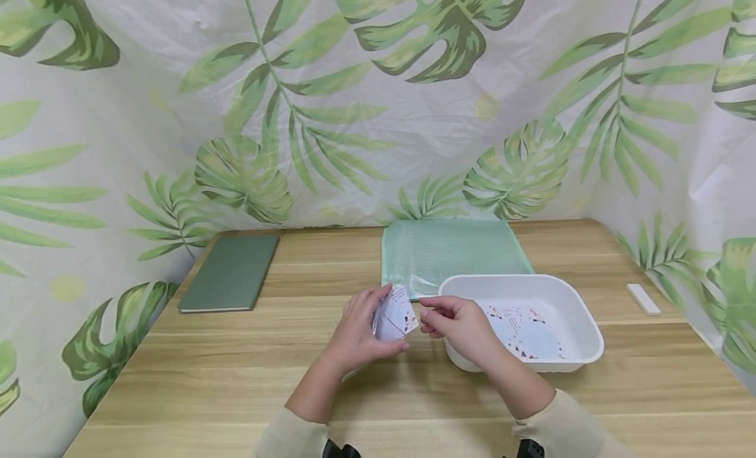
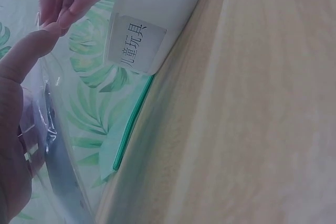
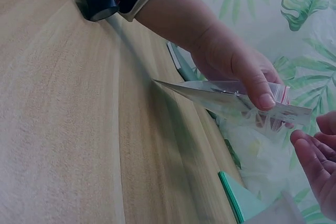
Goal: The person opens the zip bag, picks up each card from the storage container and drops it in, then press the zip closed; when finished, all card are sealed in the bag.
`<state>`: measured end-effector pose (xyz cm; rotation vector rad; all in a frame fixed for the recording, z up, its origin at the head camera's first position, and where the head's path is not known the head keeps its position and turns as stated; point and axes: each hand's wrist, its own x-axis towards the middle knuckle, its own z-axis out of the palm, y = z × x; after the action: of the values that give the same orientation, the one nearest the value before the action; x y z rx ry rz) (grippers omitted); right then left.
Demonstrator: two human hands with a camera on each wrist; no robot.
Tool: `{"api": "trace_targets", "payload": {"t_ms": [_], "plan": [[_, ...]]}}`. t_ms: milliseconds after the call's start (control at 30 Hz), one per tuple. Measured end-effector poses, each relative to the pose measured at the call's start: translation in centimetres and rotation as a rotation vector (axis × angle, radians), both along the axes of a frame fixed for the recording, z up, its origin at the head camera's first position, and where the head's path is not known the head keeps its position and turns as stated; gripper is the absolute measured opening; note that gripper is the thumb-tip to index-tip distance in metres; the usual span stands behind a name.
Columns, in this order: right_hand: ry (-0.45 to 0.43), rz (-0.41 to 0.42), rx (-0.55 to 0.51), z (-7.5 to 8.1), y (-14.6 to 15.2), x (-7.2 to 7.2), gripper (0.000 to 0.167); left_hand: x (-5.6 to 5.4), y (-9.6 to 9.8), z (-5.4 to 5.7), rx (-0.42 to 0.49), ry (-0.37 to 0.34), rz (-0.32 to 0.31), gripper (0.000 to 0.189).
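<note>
My left hand (image 1: pixel 360 327) grips a clear zip bag (image 3: pixel 207 94) above the table, thumb on one side and fingers on the other. A white printed card (image 1: pixel 403 308) with small coloured pictures sticks out past the bag's red-lined zip edge. Close to the card's corner is my right hand (image 1: pixel 457 327), its fingers curled and fingertips drawn together. Whether it pinches anything thin cannot be made out. Beside it stands a white plastic tub (image 1: pixel 581 313) with printed cards (image 1: pixel 525 330) on its bottom; a label (image 2: pixel 134 45) with Chinese characters is on its side.
A pale green mesh pouch (image 1: pixel 449 248) lies at the back, partly behind the tub. The dark green notebook (image 1: pixel 233 271) is at the table's left edge. At the far right lies a small white block (image 1: pixel 644 299). Leaf-printed cloth (image 1: pixel 354 117) hangs around the table.
</note>
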<state>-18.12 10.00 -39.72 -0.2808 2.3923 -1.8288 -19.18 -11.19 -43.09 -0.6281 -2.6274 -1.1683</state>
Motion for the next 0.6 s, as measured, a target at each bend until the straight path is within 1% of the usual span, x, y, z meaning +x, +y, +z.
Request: {"api": "trace_targets", "payload": {"t_ms": [167,400,533,600], "plan": [[0.011,0.012,0.018,0.3,0.6,-0.2,0.03,0.1,0.0,0.2,-0.004,-0.014,0.002,0.101],[0.012,-0.034,0.084,0.8,2.3,-0.7,0.029,0.0,0.0,0.1,-0.007,-0.022,0.002,0.103],[0.003,-0.057,0.121,0.8,3.9,-1.6,0.032,0.0,-0.1,0.1,-0.003,-0.012,-0.001,0.103],[-0.013,-0.072,0.156,0.9,4.9,-2.2,0.034,0.0,-0.1,0.0,-0.003,0.0,-0.003,0.103]]}}
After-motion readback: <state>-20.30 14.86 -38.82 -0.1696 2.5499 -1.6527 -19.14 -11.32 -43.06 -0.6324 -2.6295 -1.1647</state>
